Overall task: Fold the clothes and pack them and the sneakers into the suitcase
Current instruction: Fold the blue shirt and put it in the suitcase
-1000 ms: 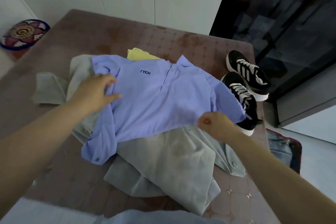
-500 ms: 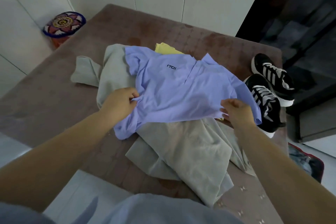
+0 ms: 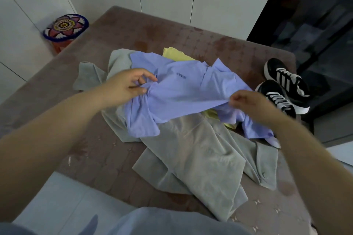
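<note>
Your left hand [image 3: 127, 87] pinches a bunched fold of the blue polo shirt [image 3: 183, 91] at its left side; your right hand [image 3: 246, 102] is closed on its near hem. The shirt lies atop the grey garment [image 3: 198, 154] and a yellow one [image 3: 177, 56] on the desk [image 3: 118, 40]. Risk: lifting now may drag the yellow garment along, since it sits directly beneath. The right sleeve hangs crumpled near the sneakers [image 3: 282, 86] at the desk's edge; a wide sweep could knock them off. The suitcase is not identifiable in view.
</note>
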Action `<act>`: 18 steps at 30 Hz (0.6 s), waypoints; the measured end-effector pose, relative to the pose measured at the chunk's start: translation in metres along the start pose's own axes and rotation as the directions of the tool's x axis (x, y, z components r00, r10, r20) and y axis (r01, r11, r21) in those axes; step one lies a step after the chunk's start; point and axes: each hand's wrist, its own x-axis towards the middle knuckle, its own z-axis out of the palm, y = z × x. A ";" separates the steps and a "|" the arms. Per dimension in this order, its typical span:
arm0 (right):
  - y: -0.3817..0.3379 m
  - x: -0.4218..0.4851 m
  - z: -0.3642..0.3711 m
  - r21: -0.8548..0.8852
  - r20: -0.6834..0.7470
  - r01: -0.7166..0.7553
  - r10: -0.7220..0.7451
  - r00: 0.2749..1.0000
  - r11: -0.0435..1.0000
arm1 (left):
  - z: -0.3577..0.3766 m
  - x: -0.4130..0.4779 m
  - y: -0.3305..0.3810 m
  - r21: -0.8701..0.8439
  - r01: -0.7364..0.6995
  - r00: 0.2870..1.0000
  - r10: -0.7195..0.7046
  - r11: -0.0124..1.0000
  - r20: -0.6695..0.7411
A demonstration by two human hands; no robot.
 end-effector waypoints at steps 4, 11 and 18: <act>-0.032 0.019 -0.059 0.142 0.197 -0.136 0.107 0.975 0.981 | -0.016 0.027 0.001 -0.227 0.017 0.995 -0.038 0.974 -0.091; -0.033 0.088 -0.020 -0.207 -0.482 -0.129 0.013 0.876 0.970 | 0.020 0.088 -0.051 -0.031 0.279 0.857 -0.264 0.960 -0.444; 0.034 0.041 0.057 -0.310 -0.135 -0.094 0.055 0.989 0.946 | 0.061 0.073 -0.038 0.480 -0.341 0.922 0.388 0.808 0.002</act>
